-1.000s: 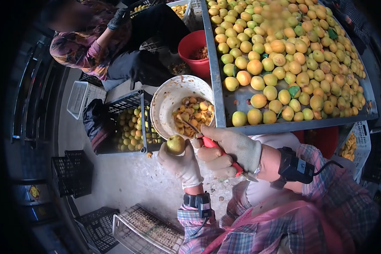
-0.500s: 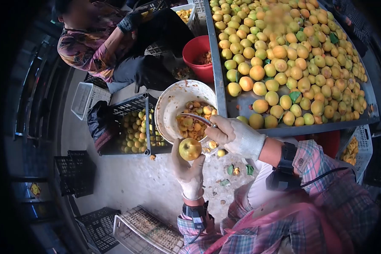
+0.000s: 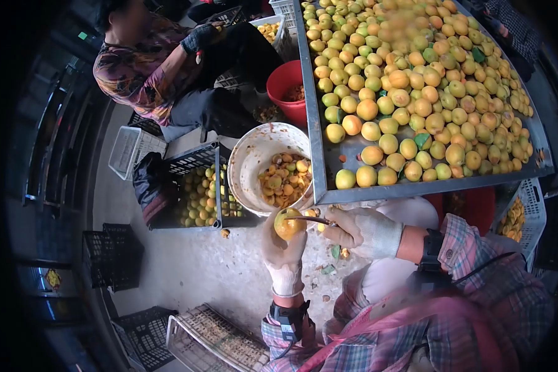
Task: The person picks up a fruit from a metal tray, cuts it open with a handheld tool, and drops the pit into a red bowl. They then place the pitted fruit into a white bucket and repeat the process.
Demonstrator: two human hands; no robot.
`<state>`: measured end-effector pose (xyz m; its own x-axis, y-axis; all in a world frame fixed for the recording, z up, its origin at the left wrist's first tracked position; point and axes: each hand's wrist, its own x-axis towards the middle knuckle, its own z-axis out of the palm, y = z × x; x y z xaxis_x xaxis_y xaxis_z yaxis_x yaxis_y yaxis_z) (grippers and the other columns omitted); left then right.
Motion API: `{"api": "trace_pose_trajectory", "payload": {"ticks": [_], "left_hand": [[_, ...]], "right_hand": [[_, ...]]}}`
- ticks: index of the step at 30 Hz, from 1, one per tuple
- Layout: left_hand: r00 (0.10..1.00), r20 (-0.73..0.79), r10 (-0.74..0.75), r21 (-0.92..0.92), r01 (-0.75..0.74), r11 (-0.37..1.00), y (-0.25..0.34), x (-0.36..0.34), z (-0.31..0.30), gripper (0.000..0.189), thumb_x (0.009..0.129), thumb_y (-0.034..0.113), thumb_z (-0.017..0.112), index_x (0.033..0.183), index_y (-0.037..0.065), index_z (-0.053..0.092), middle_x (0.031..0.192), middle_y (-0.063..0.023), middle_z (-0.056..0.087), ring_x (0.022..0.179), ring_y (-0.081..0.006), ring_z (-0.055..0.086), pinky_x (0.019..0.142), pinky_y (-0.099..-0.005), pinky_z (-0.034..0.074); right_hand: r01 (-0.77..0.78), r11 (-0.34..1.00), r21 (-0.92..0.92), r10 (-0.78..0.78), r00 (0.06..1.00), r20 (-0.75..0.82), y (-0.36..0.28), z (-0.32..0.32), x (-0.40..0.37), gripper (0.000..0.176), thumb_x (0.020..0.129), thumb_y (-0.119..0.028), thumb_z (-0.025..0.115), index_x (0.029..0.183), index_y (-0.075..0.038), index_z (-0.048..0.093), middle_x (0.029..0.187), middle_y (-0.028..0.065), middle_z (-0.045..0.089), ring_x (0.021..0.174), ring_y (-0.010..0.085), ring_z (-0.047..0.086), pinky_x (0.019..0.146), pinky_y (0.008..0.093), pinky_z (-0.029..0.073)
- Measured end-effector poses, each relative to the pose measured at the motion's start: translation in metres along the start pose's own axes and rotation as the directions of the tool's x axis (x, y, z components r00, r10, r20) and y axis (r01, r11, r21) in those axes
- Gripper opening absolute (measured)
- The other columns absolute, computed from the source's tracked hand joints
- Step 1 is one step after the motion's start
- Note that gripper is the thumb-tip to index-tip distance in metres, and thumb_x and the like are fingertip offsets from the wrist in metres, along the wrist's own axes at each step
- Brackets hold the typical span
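In my gloved left hand point(image 3: 281, 253) sits a yellow-green apricot point(image 3: 286, 227), cupped between thumb and fingers. My right hand point(image 3: 367, 232), also gloved, is closed around the handle of a small curved knife point(image 3: 310, 218). Its blade reaches left and lies against the upper side of the fruit. Just beyond both hands stands a white bucket point(image 3: 244, 162), its inner wall stained, with cut apricot pieces point(image 3: 284, 180) at the bottom. To the right of it, a metal-edged table point(image 3: 348, 154) carries a large heap of whole apricots point(image 3: 409, 99).
A black crate point(image 3: 214, 170) of apricots stands left of the bucket; a red bucket point(image 3: 279, 93) stands behind it. Another person point(image 3: 139, 74) in a patterned shirt sits at the upper left. Stacked black crates point(image 3: 111, 257) and a pale crate point(image 3: 217, 341) rest on the floor.
The knife has come down from over the white bucket onto the apricot, as my right hand moved lower. My left hand has shifted slightly right, turning the fruit.
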<state>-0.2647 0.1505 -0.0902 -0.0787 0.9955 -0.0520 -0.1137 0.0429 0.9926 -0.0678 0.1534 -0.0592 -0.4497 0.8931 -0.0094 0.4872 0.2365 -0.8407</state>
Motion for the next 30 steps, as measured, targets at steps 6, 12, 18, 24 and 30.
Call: {"api": "trace_pose_trajectory", "payload": {"ticks": [6,12,18,24,30], "left_hand": [[0.995,-0.058,-0.082,0.055,0.085,0.995,-0.001,-0.010,-0.002,0.051,0.080,0.001,0.067,0.127,-0.005,0.048,0.116,-0.0150,0.059,0.105,-0.0210,0.059,0.093,-0.0322,0.047],[0.998,-0.063,-0.014,0.202,0.026,0.979,0.004,-0.016,-0.004,0.048,0.081,0.004,0.068,0.124,-0.005,0.051,0.116,-0.0143,0.059,0.104,-0.0196,0.059,0.092,-0.0307,0.048],[0.994,-0.076,-0.076,0.087,0.082,0.993,0.008,-0.019,-0.008,0.050,0.081,0.004,0.068,0.127,-0.005,0.049,0.117,-0.0138,0.059,0.104,-0.0206,0.059,0.091,-0.0302,0.048],[0.999,-0.003,-0.036,-0.135,0.036,0.990,0.020,-0.029,-0.006,0.058,0.081,0.008,0.059,0.135,-0.004,0.041,0.124,-0.0150,0.053,0.114,-0.0209,0.052,0.097,-0.0336,0.044],[0.959,0.282,0.021,-0.550,0.144,0.823,0.020,-0.033,0.008,0.069,0.080,0.034,0.067,0.138,0.005,0.041,0.131,-0.0125,0.053,0.114,-0.0229,0.053,0.092,-0.0355,0.042]], "right_hand": [[-0.063,0.995,-0.080,0.070,0.993,0.090,-0.012,-0.013,-0.006,0.043,0.098,-0.042,0.042,0.121,-0.007,0.051,0.088,0.0211,0.065,0.086,0.0400,0.063,0.075,0.0486,0.048],[-0.023,0.999,-0.022,0.022,0.999,-0.032,-0.002,-0.004,-0.003,0.041,0.097,-0.039,0.044,0.120,-0.006,0.051,0.094,0.0222,0.064,0.090,0.0395,0.062,0.078,0.0480,0.048],[-0.071,0.984,-0.162,0.090,0.989,0.114,-0.019,-0.015,0.000,0.039,0.096,-0.038,0.045,0.118,-0.007,0.053,0.097,0.0221,0.063,0.092,0.0392,0.062,0.078,0.0492,0.047],[0.166,0.982,-0.093,-0.190,0.872,-0.450,-0.039,-0.017,-0.003,0.029,0.093,-0.032,0.056,0.104,-0.005,0.051,0.072,0.0166,0.063,0.068,0.0372,0.063,0.055,0.0463,0.048],[-0.010,0.997,-0.072,-0.007,0.971,-0.240,-0.013,-0.024,-0.019,0.026,0.095,-0.031,0.053,0.098,-0.006,0.051,0.077,0.0186,0.062,0.076,0.0397,0.062,0.064,0.0484,0.046]]}}
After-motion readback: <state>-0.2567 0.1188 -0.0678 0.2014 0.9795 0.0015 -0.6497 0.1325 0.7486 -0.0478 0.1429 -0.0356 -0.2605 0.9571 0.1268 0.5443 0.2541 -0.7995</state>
